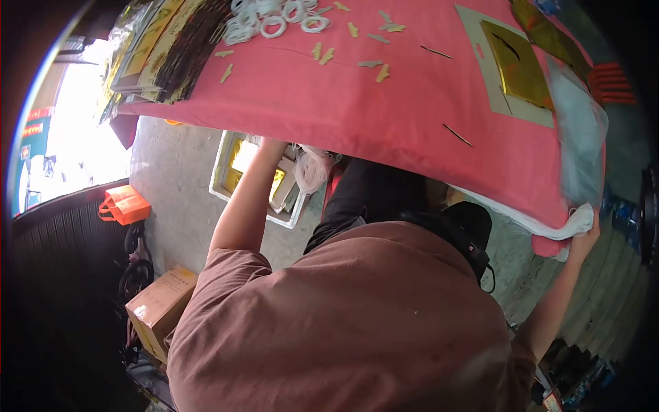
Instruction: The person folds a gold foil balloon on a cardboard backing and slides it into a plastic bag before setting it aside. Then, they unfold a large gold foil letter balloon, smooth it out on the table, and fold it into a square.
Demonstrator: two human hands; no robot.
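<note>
My left hand [273, 147] reaches under the front edge of the pink-covered table [329, 103], and its fingers are hidden there. Below that hand sits a white foam box [221, 172] holding gold packets [278, 182] and pale cards. A bundle of whitish string or netting [312, 170] hangs at the box's right side. At the table's right front corner my right hand [585, 239] is closed on a bunched white cloth [580, 221]. Clear plastic sheeting [576, 137] lies on the tabletop just above this corner.
Stacked printed packets [154, 55] and white rings [273, 26] lie at the table's far left. Small gold pieces [327, 56] and thin dark sticks [456, 134] are scattered across it. A gold packet [511, 65] rests on a card. An orange bag [125, 204] and cardboard box [163, 305] stand left.
</note>
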